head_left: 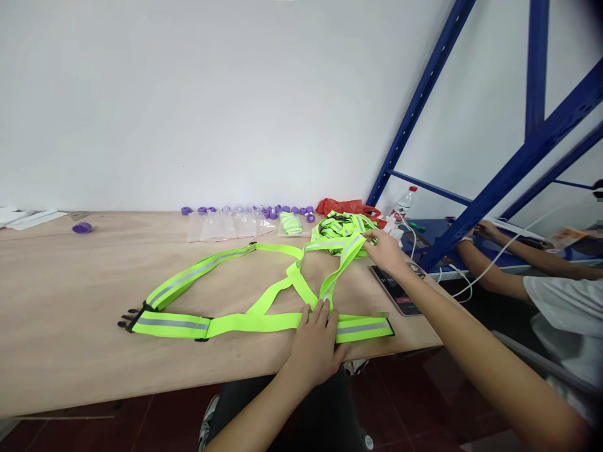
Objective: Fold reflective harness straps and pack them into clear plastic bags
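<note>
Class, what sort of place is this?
It looks like a workshop or packing room: reflective straps laid out in front, translucent bags behind them, and blue metal racking on the right.

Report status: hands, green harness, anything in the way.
Left hand resting on green harness, right hand holding one strap. Harness spread across table. Phone near right forearm.

Purple rings (277,208) in loose row, back of bench (94,282), nr white wall (188,107); 1 more purple ring (81,228) well apart, L side. White sheets (35,220) far L. Red plastic bag (348,206) R of row. Phone (398,292) w/ lit screen flat at R end. Bottle (403,202) w/ red cap, upright, nr blue metal rack (537,69). Co-worker's arms (499,279), white sleeve (560,295), far R. Floor (169,414): dk red tile.
</note>
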A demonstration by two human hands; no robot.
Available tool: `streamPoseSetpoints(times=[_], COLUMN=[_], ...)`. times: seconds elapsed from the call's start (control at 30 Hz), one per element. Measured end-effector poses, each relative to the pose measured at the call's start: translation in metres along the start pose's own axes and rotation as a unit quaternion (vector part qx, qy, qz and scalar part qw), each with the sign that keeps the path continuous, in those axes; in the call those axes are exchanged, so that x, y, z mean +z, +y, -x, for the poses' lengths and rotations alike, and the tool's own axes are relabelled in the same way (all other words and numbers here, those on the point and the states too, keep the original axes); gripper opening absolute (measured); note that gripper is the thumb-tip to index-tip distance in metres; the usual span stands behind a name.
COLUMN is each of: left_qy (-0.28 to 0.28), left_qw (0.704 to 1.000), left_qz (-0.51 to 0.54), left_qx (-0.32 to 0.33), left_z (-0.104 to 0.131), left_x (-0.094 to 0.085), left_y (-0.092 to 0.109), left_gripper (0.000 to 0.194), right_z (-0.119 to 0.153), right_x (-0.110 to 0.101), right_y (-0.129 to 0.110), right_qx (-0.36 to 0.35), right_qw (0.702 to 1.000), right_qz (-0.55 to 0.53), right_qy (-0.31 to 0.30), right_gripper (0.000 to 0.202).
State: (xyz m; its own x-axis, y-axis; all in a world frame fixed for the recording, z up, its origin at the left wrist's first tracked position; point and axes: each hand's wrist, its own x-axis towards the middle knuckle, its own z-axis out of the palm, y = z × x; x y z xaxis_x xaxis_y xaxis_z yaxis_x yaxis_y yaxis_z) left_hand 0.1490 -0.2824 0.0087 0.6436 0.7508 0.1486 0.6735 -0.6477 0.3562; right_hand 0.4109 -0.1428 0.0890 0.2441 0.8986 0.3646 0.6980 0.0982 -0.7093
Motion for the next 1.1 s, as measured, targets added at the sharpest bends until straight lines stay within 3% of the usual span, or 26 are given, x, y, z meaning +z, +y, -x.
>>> streamPoseSetpoints(times=[0.17,0.3,0.63,0.77,0.9,1.1], left_qy=[-0.016,-0.013,-0.004,0.004,0.003,0.002], left_qw=[1.0,1.0,1.0,1.0,1.0,0.999], left_qz=[0.013,0.019,0.016,0.014,0.018,0.037], left_qx=[-0.003,-0.003,0.001,0.002,0.0,-0.001], left_z=[-0.001,-0.001,0.0,-0.001,-0.001,0.0], left_x=[-0.003,-0.002,0.002,0.005,0.006,0.002], left_y=[-0.001,-0.001,-0.003,-0.003,-0.004,-0.003], left_gripper=[0.067,0.067,0.067,0.068,0.068,0.067], right_z=[-0.002,-0.004,-0.02,-0.021,-0.022,-0.027], right_x=[0.027,0.039,0.027,0.038,0.049,0.049], right_y=[0.01,0.008,-0.01,-0.013,-0.014,-0.015], right_qx=[0.1,0.123,0.101,0.088,0.102,0.096], right_qw=[0.987,0.956,0.879,0.911,0.935,0.975], right_qz=[-0.127,-0.263,-0.454,-0.388,-0.297,-0.05], right_qy=[-0.025,-0.046,-0.109,-0.109,-0.164,-0.194], right_gripper=[0.035,0.034,0.033,0.025,0.024,0.028])
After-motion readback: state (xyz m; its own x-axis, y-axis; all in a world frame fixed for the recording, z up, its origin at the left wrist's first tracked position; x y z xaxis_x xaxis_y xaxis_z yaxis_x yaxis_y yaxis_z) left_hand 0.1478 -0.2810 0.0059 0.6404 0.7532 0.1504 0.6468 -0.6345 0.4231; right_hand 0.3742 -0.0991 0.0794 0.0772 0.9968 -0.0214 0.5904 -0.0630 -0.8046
